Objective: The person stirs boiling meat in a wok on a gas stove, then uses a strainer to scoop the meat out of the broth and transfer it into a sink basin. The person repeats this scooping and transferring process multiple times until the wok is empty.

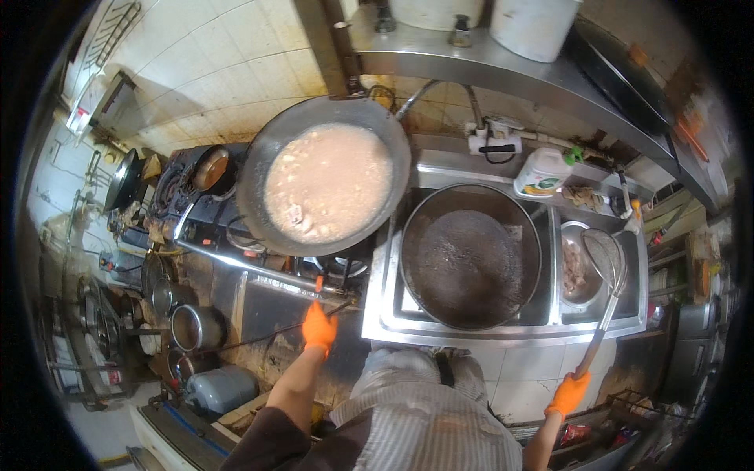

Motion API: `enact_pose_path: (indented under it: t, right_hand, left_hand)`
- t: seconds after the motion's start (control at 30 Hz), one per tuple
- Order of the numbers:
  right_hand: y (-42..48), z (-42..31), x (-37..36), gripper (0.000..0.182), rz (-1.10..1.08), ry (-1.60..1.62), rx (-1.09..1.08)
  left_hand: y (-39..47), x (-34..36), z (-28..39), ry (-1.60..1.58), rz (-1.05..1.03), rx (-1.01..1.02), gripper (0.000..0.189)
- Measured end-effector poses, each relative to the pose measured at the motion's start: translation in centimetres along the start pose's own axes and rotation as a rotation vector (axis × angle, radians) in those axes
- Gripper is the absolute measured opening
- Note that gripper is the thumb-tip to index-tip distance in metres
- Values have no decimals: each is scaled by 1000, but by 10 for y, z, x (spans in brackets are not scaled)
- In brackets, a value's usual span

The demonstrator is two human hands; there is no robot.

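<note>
My left hand (319, 328), in an orange glove, is at an orange stove knob (319, 284) on the front of the gas stove; whether the fingers grip it is not plain. My right hand (568, 393), also gloved in orange, is closed around the wooden handle of a wire-mesh skimmer (602, 250), whose head hangs over a metal bowl (580, 299) with pieces of what looks like raw meat. On the stove stands a large wok (396, 159) with cloudy, pale brown liquid and some lumps. A second big, dark pan (533, 259) with dark liquid sits over the steel sink (471, 337).
A steel shelf (436, 63) with white buckets (530, 29) crosses above the sink. Behind the sink stand a white plastic jug (542, 171) and a faucet (627, 191). A small pan (211, 168) is on the stove's left; pots (197, 328) and a gas cylinder (222, 388) stand lower left.
</note>
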State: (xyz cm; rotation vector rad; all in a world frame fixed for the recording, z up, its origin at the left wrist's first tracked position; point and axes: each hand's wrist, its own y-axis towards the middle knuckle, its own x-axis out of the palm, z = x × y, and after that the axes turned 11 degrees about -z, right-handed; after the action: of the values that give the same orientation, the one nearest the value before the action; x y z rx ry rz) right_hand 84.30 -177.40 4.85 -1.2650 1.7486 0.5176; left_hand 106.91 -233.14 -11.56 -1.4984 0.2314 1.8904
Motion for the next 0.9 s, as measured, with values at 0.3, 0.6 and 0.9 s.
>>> enact_pose_path:
  t: [0.3, 0.6, 0.9]
  right_hand:
    - [-79, -55, 18, 36, -219, 294, -148]
    - [-180, -196, 63, 31, -571, 336, -176]
    - [-212, -426, 161, 61, -872, 378, -504]
  left_hand:
    - [68, -21, 33, -287, 180, -142, 28]
    - [168, -68, -49, 437, -65, 741, 18]
    - [103, -133, -41, -545, 196, 126, 29]
